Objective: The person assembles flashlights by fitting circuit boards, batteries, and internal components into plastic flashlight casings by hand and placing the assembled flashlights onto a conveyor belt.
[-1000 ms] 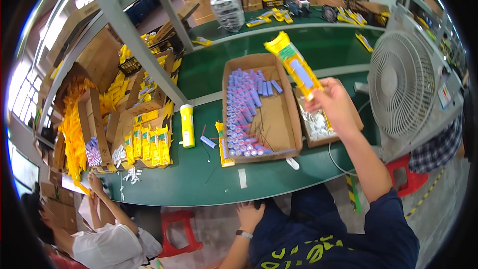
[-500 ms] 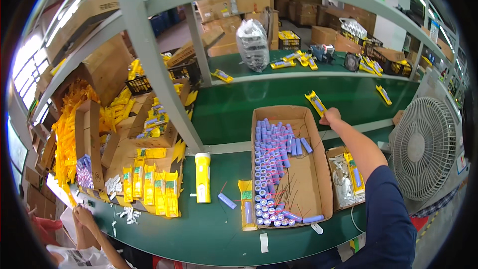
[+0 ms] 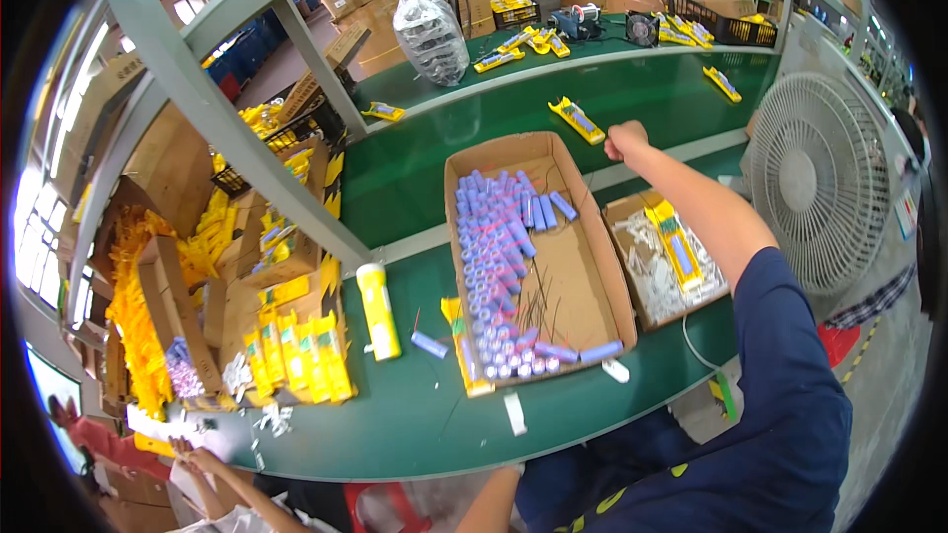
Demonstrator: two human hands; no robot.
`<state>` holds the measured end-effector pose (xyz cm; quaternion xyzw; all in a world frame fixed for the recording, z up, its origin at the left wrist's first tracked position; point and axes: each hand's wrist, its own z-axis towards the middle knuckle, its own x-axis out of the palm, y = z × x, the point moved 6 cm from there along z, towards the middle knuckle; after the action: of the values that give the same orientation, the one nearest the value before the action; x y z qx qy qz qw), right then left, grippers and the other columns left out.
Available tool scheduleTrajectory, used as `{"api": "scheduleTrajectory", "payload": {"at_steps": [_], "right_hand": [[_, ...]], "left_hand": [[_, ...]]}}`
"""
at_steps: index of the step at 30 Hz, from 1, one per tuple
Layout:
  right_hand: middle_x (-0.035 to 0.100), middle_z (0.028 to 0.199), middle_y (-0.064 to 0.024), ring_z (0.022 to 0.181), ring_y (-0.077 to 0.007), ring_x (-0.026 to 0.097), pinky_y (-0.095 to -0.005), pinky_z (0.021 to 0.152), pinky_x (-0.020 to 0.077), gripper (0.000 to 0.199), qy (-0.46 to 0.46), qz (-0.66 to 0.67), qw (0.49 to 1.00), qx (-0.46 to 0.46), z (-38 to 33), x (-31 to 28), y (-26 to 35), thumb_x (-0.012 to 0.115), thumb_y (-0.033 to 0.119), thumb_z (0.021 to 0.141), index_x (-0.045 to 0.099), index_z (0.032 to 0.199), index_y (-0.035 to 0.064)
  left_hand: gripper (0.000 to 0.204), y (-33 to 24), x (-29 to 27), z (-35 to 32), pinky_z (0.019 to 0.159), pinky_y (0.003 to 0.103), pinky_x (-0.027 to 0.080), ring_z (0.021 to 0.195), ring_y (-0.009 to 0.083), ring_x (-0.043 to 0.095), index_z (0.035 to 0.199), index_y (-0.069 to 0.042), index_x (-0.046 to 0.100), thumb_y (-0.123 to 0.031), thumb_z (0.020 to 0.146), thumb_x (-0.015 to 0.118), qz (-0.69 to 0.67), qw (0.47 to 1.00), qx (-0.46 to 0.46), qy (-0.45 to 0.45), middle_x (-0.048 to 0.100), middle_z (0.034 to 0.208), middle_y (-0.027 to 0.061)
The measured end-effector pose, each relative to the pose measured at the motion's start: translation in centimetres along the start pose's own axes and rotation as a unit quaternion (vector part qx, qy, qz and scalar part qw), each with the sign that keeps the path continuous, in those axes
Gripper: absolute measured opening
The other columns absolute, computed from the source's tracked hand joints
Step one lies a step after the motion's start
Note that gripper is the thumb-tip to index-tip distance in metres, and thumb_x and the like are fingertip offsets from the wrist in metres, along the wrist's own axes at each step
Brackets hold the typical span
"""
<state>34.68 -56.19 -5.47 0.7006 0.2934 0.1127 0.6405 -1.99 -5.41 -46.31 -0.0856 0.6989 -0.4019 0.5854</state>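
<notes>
- My right hand (image 3: 626, 139) is stretched far out over the green conveyor belt (image 3: 415, 178), past the far end of the long cardboard box (image 3: 578, 266). The fingers are curled into a loose fist and I see nothing in them.
- The yellow-and-blue assembled unit (image 3: 578, 120) lies flat on the belt just beside that hand, a little to its left and apart from it. I judge the step in hand to be the set-down of a finished piece on the belt, with the hand clear of it.
- My left hand is hardly in view: only a bare forearm (image 3: 489, 503) shows at the lower edge, so I cannot tell whether it is spread, closed or holding anything.
- The box holds rows of purple-blue cylindrical cells (image 3: 494, 266) packed along its left side, with a few loose ones at the near end.
- A smaller tray (image 3: 632, 217) to the right holds another yellow-and-blue unit (image 3: 676, 242) on a bed of white bits.
- As I read it, the next move calls for drawing the arm back toward the box or tray without sweeping its far wall, and opening the fingers for a fresh pick.
- A big white fan (image 3: 825, 178) stands close on the right, so the elbow needs room.
</notes>
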Motion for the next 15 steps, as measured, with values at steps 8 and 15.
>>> {"api": "scheduleTrajectory", "payload": {"at_steps": [8, 15], "right_hand": [[0.064, 0.075, -0.0048, 0.058, -0.0119, 0.061, -0.0265, 0.05, 0.0504, 0.01, 0.362, 0.197, 0.896, -0.163, -34.1, 0.7, 7.6, 0.062, 0.013, 0.091, 0.061, 0.098, 0.0052], [0.067, 0.099, -0.0096, 0.086, -0.031, 0.065, -0.0383, 0.078, 0.0516, 0.025, 0.422, -0.174, 0.796, -0.398, -53.5, -12.3, -15.5, 0.062, 0.031, 0.091, 0.069, 0.097, 0.0072]], "left_hand": [[0.056, 3.4, -20.0, 4.1, 0.096, 0.046, 0.047, 0.113, 0.0366, 0.059, 0.128, -0.009, 0.058, -0.048, 0.088, 0.059, 0.015, 0.999, 0.011, -0.032, 0.06, 0.127, 0.0178], [0.084, -7.6, -25.3, -4.5, 0.099, 0.051, 0.044, 0.127, 0.0491, 0.045, 0.145, -0.015, 0.042, -0.051, 0.076, 0.073, 0.219, 0.964, -0.129, -0.074, 0.041, 0.135, 0.0407]]}}
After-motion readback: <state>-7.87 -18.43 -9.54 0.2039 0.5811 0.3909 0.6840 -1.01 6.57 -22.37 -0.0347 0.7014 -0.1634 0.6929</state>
